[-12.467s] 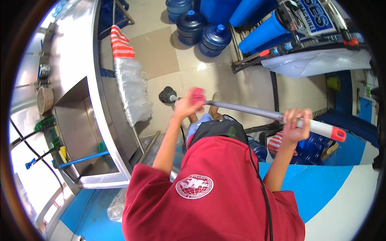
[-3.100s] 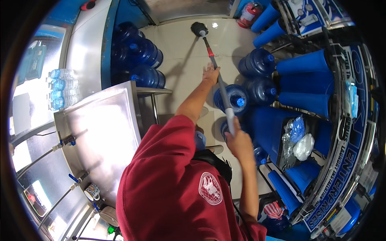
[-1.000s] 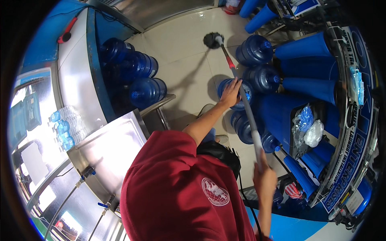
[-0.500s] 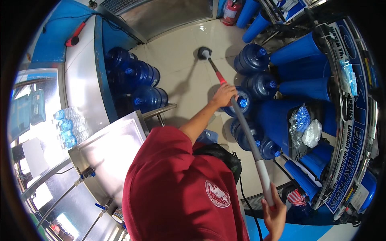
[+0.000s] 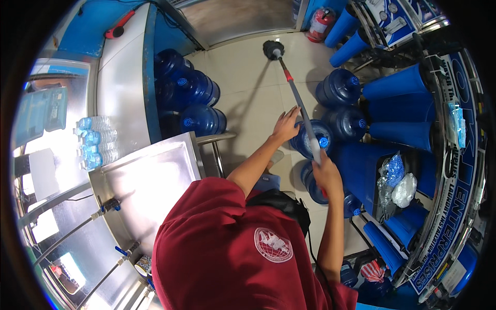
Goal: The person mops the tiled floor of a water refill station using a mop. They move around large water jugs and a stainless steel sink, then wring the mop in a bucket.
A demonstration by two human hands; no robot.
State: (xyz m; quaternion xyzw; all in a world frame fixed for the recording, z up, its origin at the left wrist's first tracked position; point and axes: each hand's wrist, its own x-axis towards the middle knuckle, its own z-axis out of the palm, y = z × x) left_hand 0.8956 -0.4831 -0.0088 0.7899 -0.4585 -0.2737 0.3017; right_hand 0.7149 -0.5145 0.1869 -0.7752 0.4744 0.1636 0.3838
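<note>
A long-handled mop with a grey pole point(image 5: 299, 101), a red collar and a dark round head point(image 5: 273, 50) stretches away over the tiled floor. My right hand point(image 5: 326, 175) is wrapped round the near part of the pole. My left hand point(image 5: 287, 125) lies beside the middle of the pole with its fingers stretched out; whether the fingertips touch it I cannot tell. The mop's head is at the far end of the floor, near the door sill. Just right of the pole stands a blue water jug point(image 5: 311, 138), partly hidden by the pole and my right hand.
More blue jugs point(image 5: 338, 88) stand along the right, before tall blue cylinders point(image 5: 395, 82). Several jugs point(image 5: 202, 119) are stacked at left. A steel sink point(image 5: 150, 173) and small bottles point(image 5: 97, 142) are nearer left. A fire extinguisher point(image 5: 321, 24) stands at the back.
My right hand has come forward from the pole's near end to farther up. My left hand has loosened from the pole. The mop's head has moved away, toward the door.
</note>
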